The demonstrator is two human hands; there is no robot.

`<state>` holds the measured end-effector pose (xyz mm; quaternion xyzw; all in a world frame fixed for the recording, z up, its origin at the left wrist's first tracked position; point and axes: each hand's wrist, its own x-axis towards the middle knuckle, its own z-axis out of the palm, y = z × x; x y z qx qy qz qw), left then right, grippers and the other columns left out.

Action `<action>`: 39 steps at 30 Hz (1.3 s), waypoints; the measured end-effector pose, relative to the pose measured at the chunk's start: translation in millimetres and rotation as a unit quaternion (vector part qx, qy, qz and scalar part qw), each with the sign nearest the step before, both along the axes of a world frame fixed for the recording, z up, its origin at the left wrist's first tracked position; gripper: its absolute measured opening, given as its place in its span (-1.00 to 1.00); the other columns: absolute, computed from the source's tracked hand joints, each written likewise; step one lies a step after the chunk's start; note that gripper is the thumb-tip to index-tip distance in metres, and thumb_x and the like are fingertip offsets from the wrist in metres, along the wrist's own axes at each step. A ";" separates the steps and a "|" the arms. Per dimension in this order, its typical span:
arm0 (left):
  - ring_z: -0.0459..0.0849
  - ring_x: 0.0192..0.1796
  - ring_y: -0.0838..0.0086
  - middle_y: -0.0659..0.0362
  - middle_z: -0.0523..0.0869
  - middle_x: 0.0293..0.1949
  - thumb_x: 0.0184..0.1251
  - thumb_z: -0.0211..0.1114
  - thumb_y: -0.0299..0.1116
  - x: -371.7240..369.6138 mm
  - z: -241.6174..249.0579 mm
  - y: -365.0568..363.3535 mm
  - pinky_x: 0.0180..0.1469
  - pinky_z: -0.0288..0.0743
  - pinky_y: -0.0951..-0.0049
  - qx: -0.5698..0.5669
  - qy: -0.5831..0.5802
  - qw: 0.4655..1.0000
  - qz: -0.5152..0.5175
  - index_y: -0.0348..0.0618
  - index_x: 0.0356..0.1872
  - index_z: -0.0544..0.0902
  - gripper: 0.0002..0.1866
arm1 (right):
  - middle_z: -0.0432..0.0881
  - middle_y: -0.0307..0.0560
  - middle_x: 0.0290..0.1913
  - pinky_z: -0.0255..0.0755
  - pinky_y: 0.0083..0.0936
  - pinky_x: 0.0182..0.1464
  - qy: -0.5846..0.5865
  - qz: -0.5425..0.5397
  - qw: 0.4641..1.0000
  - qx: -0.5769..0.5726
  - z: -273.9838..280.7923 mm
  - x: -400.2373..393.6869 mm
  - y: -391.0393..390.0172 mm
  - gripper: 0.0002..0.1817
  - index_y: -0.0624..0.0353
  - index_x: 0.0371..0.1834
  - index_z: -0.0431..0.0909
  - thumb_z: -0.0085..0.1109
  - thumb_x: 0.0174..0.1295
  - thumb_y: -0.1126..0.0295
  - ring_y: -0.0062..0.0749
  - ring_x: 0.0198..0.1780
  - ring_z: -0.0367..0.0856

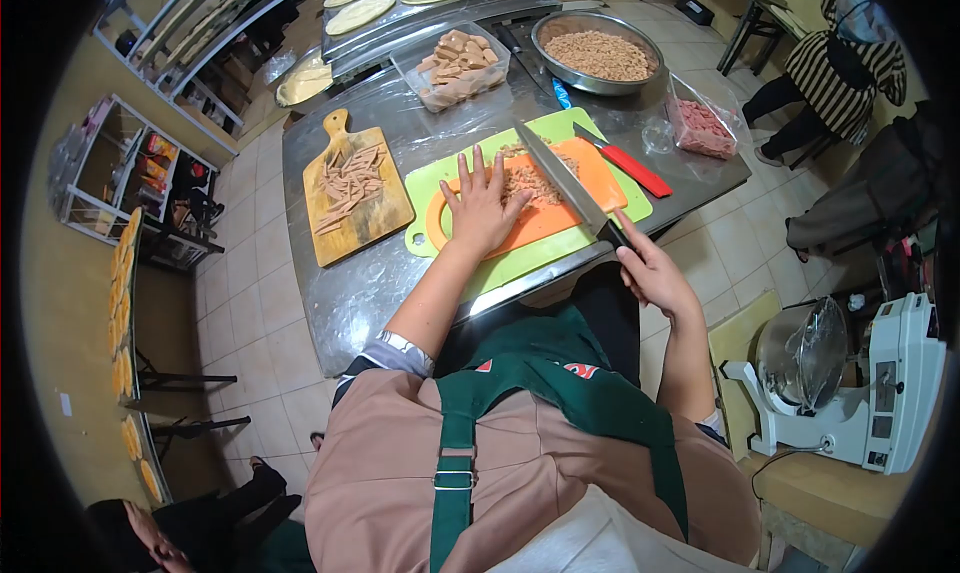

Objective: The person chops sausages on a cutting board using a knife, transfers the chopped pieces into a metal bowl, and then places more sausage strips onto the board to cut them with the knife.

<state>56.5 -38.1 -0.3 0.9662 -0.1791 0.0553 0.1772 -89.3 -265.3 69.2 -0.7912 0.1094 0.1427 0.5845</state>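
My right hand is closed round the dark handle of a large kitchen knife, whose blade slants up and left across an orange cutting board. My left hand lies with fingers spread on the left part of that board, beside a heap of chopped sausage. Under the orange board is a bigger green cutting board. A second knife with a red handle rests at the green board's right side. To the left, a wooden board bears sausage strips.
At the table's back stand a plastic tub of sliced sausage and a metal bowl of chopped bits. A bag of pink meat sits at the right edge. A stand mixer is lower right; other people are nearby.
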 end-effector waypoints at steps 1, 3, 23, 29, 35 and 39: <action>-0.36 0.49 0.08 0.03 -0.20 0.46 0.25 -0.15 0.30 0.2 1.2 -1.8 0.30 -0.44 -0.34 -0.006 0.021 1.000 0.004 0.16 0.43 0.01 -0.21 | 0.34 -0.24 -0.65 0.34 -0.59 -0.63 0.000 -0.003 1.000 -0.001 -8.2 2.4 -6.4 -0.46 -0.37 0.40 0.11 -0.12 0.35 0.28 -0.53 -0.72 0.32; -0.01 0.44 0.05 -0.04 0.10 0.39 0.30 0.03 0.05 -6.1 1.5 -3.6 0.31 -0.10 -0.23 0.007 -0.091 0.996 0.010 0.07 0.31 0.30 -0.41 | 0.43 -0.09 -0.61 0.43 -0.38 -0.41 -0.284 -0.035 0.918 -0.274 -31.1 9.9 -23.5 -0.50 -0.41 0.32 0.25 -0.08 0.30 0.29 -0.26 -0.56 0.50; 0.65 -0.11 0.26 0.00 0.66 -0.12 0.18 0.26 -0.28 -7.9 18.5 64.0 -0.07 0.49 0.39 -0.236 -0.114 0.965 0.000 -0.20 -0.10 0.63 -0.70 | 0.52 0.11 -0.20 0.40 -0.22 -0.04 -0.158 -0.018 0.833 -0.529 -58.4 98.6 -137.7 -0.50 -0.49 0.18 0.42 0.09 0.18 0.36 -0.04 -0.09 0.51; 0.65 -0.28 0.16 -0.06 0.66 -0.32 0.12 0.30 -0.18 -22.0 19.5 108.4 -0.21 0.49 0.29 -0.114 0.025 0.978 0.172 -0.29 -0.24 0.64 -0.65 | 0.51 0.08 -0.04 0.37 -0.29 0.03 -0.342 -0.026 0.832 -0.437 -72.8 107.1 -100.6 -0.62 0.02 0.10 0.51 0.09 0.17 0.36 -0.07 -0.01 0.47; 0.65 -0.32 0.15 -0.08 0.67 -0.35 -0.09 0.41 0.04 -23.0 24.2 101.8 -0.25 0.50 0.28 -0.121 0.084 0.965 0.218 -0.32 -0.28 0.58 -0.44 | 0.48 0.01 0.02 0.29 -0.28 0.10 -0.358 -0.019 0.827 -0.434 -96.1 117.7 -69.6 -0.53 0.04 0.19 0.42 0.09 0.16 0.33 -0.11 0.06 0.41; 0.66 -0.29 0.15 -0.06 0.68 -0.37 -0.13 0.41 0.06 -22.0 25.7 89.7 -0.22 0.52 0.26 -0.044 0.094 0.975 0.194 -0.27 -0.33 0.60 -0.46 | 0.51 -0.09 -0.02 0.28 -0.30 0.10 -0.354 -0.050 0.823 -0.441 -98.8 116.9 -62.9 -0.58 -0.04 0.16 0.46 0.05 0.17 0.38 -0.19 0.04 0.42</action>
